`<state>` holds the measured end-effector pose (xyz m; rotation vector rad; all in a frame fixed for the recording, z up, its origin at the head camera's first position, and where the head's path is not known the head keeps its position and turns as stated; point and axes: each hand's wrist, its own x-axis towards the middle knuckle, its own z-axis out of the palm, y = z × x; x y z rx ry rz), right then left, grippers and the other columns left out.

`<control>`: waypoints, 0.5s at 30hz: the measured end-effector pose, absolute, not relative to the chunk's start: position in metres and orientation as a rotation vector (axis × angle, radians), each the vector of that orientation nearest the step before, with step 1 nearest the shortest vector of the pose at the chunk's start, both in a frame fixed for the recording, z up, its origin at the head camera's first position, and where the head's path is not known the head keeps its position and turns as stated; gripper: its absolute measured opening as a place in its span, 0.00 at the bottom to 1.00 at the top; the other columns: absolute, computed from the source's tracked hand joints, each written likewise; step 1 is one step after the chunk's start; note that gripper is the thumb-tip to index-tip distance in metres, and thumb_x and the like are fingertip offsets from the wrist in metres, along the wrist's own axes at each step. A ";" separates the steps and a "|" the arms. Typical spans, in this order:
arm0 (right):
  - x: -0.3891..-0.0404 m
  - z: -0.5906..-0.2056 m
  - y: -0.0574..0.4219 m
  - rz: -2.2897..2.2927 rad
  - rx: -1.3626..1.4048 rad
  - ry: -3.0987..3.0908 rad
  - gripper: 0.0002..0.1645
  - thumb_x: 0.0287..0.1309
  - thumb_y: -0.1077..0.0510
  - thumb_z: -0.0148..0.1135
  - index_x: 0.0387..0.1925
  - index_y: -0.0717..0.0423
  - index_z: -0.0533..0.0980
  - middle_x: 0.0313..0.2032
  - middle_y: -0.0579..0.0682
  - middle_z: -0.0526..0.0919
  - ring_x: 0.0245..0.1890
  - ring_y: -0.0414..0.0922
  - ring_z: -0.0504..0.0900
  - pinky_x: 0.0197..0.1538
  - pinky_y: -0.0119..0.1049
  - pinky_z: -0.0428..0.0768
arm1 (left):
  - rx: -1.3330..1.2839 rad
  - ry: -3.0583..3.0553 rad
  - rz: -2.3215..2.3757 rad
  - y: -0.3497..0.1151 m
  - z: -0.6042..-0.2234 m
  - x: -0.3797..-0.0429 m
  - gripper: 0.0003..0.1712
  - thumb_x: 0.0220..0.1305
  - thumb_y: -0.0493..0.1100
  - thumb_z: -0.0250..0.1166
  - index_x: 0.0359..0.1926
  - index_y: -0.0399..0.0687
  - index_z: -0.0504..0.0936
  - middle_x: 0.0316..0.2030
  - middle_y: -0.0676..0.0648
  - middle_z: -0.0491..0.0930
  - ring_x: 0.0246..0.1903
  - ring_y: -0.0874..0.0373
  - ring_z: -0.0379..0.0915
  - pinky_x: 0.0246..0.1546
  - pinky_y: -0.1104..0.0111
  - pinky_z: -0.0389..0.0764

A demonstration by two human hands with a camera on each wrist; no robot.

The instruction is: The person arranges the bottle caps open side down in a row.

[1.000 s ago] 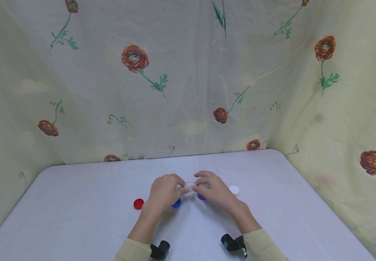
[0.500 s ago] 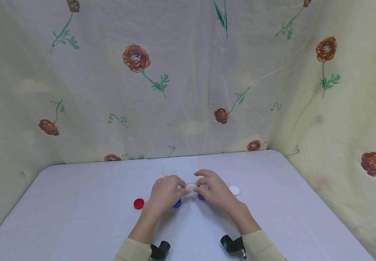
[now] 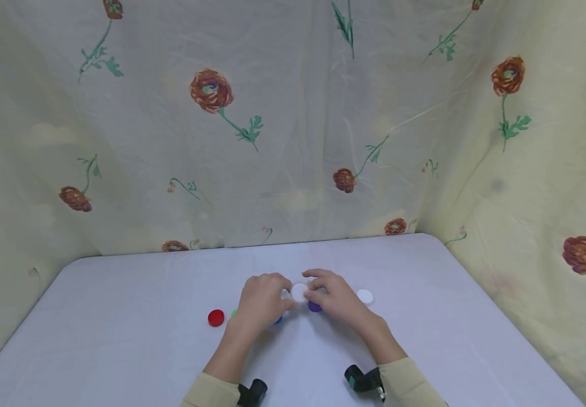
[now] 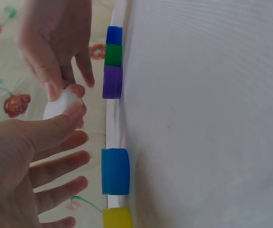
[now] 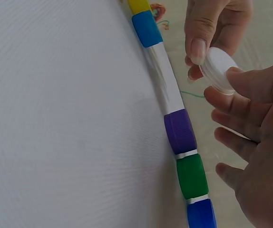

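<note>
A white bottle cap (image 3: 299, 292) is held up between my two hands above the table. My left hand (image 3: 264, 302) pinches one edge of it with thumb and forefinger, its other fingers spread apart in the left wrist view. From the opposite side, my right hand (image 3: 335, 297) pinches the cap too, thumb on its face. In the right wrist view the white cap (image 5: 219, 70) sits tilted, with its ridged side showing. A purple cap (image 3: 315, 307) lies just below the right hand, and a blue cap (image 3: 278, 320) is partly hidden by the left.
Left of my left hand are a red cap (image 3: 216, 317) and a mostly hidden green cap (image 3: 234, 312). Another white cap (image 3: 365, 297) lies beyond the right hand. A yellow cap (image 4: 117, 217) stands beside a light blue one (image 4: 115, 171). Floral cloth (image 3: 293, 141) hangs behind the table.
The white cap between my hands has turned so more of its round face shows. My left hand has shifted slightly right, uncovering a bit of the green cap and hiding more of the blue one.
</note>
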<state>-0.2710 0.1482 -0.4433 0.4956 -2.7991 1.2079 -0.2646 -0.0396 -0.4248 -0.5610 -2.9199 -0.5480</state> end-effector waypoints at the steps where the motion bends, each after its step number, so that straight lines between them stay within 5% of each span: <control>1: -0.271 -0.443 0.149 1.233 0.497 -2.804 0.09 0.61 0.58 0.63 0.26 0.52 0.83 0.64 0.53 0.78 0.71 0.59 0.68 0.72 0.60 0.62 | -0.563 -2.911 -0.537 -0.039 -0.425 -0.265 0.19 0.53 0.55 0.76 0.44 0.52 0.89 0.45 0.49 0.88 0.50 0.50 0.82 0.56 0.50 0.77; 15: -0.274 -0.443 0.154 1.407 0.484 -2.845 0.10 0.62 0.56 0.60 0.30 0.55 0.84 0.66 0.56 0.75 0.71 0.60 0.66 0.73 0.61 0.60 | -0.575 -2.873 -0.511 -0.038 -0.425 -0.263 0.26 0.51 0.56 0.78 0.52 0.58 0.86 0.52 0.51 0.86 0.55 0.50 0.80 0.61 0.47 0.74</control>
